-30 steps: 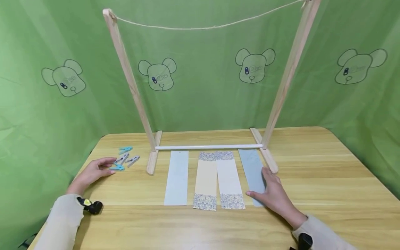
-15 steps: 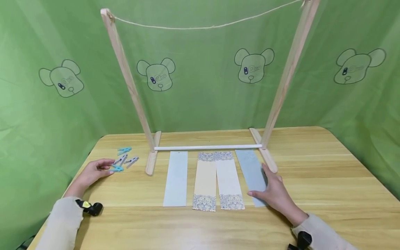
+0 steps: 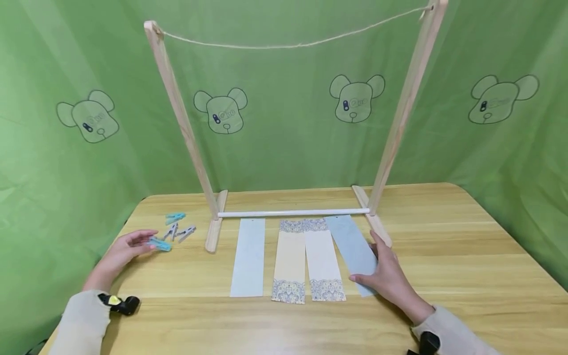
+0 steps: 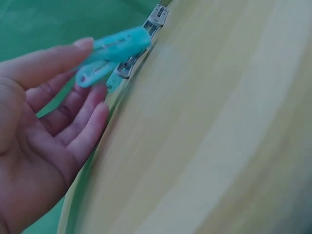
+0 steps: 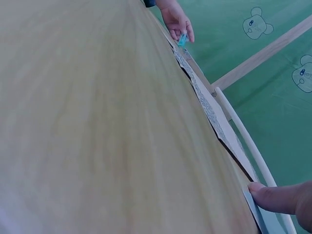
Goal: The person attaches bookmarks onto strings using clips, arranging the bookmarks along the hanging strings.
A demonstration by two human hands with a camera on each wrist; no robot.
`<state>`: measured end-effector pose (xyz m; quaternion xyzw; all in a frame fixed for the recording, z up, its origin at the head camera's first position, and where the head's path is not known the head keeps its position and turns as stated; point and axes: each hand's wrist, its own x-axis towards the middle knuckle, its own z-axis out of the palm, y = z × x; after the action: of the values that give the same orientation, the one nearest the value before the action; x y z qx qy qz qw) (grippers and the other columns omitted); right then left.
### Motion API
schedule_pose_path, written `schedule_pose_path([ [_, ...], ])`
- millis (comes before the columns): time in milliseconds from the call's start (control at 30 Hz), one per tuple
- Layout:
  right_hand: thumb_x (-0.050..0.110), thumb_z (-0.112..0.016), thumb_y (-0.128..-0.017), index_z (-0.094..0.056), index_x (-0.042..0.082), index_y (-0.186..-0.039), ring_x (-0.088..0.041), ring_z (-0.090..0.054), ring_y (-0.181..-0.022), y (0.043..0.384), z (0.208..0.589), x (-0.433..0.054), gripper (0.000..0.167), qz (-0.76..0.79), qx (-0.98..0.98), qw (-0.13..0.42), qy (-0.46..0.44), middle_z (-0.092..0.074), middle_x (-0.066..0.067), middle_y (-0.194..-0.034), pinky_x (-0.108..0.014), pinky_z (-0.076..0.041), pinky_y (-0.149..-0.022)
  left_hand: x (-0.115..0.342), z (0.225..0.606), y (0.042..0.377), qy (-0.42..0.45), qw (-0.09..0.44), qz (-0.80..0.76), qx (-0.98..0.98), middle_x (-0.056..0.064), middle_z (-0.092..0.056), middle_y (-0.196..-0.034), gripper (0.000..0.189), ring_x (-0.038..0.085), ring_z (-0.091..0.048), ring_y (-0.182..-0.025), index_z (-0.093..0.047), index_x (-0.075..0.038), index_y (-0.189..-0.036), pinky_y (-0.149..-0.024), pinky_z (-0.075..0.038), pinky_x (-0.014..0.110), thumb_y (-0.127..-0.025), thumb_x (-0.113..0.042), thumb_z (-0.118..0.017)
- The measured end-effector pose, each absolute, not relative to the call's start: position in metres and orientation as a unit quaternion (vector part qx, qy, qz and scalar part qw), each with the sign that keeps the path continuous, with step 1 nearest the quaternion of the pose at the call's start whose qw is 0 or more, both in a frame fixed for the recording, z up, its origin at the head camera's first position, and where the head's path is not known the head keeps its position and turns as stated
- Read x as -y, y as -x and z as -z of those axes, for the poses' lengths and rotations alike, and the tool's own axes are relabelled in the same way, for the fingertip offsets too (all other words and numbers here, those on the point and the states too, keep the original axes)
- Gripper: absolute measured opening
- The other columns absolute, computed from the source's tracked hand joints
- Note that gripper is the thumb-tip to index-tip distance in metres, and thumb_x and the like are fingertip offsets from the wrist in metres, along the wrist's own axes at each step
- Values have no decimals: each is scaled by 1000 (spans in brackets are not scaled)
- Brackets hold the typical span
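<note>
The rightmost strip (image 3: 351,249) slanted away leftward, between wide-set thumb and fingers of the right hand (image 3: 390,272); the left hand (image 3: 122,252) pinched a clip (image 3: 161,244).

Left sleeve (image 3: 83,320), seen from where I stand: long, plain, pale beige, with a wrist-worn left camera (image 3: 129,305), black and round-ended, beside a yellow patch (image 3: 114,300). Right sleeve (image 3: 449,329): matching beige; black right camera (image 3: 429,341), partly visible.

The right wrist view cuts off my right hand (image 3: 387,270) past the thumb (image 5: 273,198); in the head view it hides part of the right-hand blue strip (image 3: 350,250). My left thumb (image 4: 53,61) covers some of the turquoise clip (image 4: 124,44); the bear prints' (image 3: 353,102) lettering is too small to read
</note>
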<state>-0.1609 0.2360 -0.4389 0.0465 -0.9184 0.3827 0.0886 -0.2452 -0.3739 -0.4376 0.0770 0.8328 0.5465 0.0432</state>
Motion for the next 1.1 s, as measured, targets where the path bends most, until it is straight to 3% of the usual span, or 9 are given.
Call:
schedule_pose_path([
  [100, 22, -90, -59, -6, -11, -145, -49, -39, -117, 160, 439, -237, 125, -378, 922, 81, -37, -41, -37, -127, -62, -34, -98, 373, 437, 243, -95, 58, -640, -760, -10, -63, -105, 43, 3, -61, -91, -53, -6, -129, -82, -51, 18, -88, 3, -61],
  [200, 23, -88, -63, -3, -14, -144, -49, -38, -118, 160, 439, -238, 123, -375, 924, 66, -21, -39, -36, -128, -62, -34, -100, 371, 436, 243, -117, 74, -712, -689, -1, -62, -109, 48, 8, -63, -92, -53, -11, -129, -85, -52, 21, -87, 14, -53],
  [333, 22, -80, -74, -13, -17, -141, -48, -42, -117, 161, 440, -241, 103, -370, 927, 59, 2, -43, -35, -127, -59, -38, -98, 365, 430, 242, -118, 75, -737, -661, 0, -60, -110, 50, 8, -62, -93, -54, -15, -128, -86, -51, 20, -88, 15, -51],
  [467, 19, -67, -88, -31, -17, -137, -35, -53, -100, 163, 439, -245, 70, -376, 924, 71, 22, -54, -27, -114, -39, -50, -84, 357, 422, 242, -101, 74, -758, -640, -1, -62, -105, 42, 8, -61, -91, -60, -14, -117, -84, -51, 18, -88, 14, -51],
  [567, 18, -55, -96, -43, -14, -131, -24, -53, -93, 165, 437, -249, 50, -396, 915, 71, 35, -60, -23, -109, -21, -47, -72, 350, 414, 242, -92, 76, -793, -597, 1, -64, -99, 36, 10, -63, -87, -65, -12, -107, -82, -52, 18, -89, 15, -50],
  [633, 16, -50, -98, -51, -12, -126, -22, -54, -93, 166, 436, -252, 40, -408, 910, 66, 42, -61, -23, -109, -17, -45, -69, 346, 409, 242, -88, 79, -813, -570, 2, -65, -96, 35, 11, -65, -86, -67, -10, -104, -82, -52, 18, -89, 16, -49],
  [900, 8, -54, -95, -63, -10, -108, -15, -53, -78, 170, 433, -261, 25, -428, 902, 39, 40, -66, -16, -93, -21, -45, -62, 331, 388, 240, -100, 72, -838, -532, 3, -65, -98, 33, 12, -65, -89, -68, -8, -104, -86, -52, 20, -92, 13, -46],
  [1100, 12, -56, -95, -61, -11, -110, -7, -55, -72, 174, 422, -268, 28, -474, 880, 18, 35, -67, -10, -91, -21, -49, -60, 311, 369, 240, -79, 42, -839, -537, 0, -63, -94, 31, 9, -63, -83, -69, -11, -104, -80, -53, 18, -91, 10, -52],
])
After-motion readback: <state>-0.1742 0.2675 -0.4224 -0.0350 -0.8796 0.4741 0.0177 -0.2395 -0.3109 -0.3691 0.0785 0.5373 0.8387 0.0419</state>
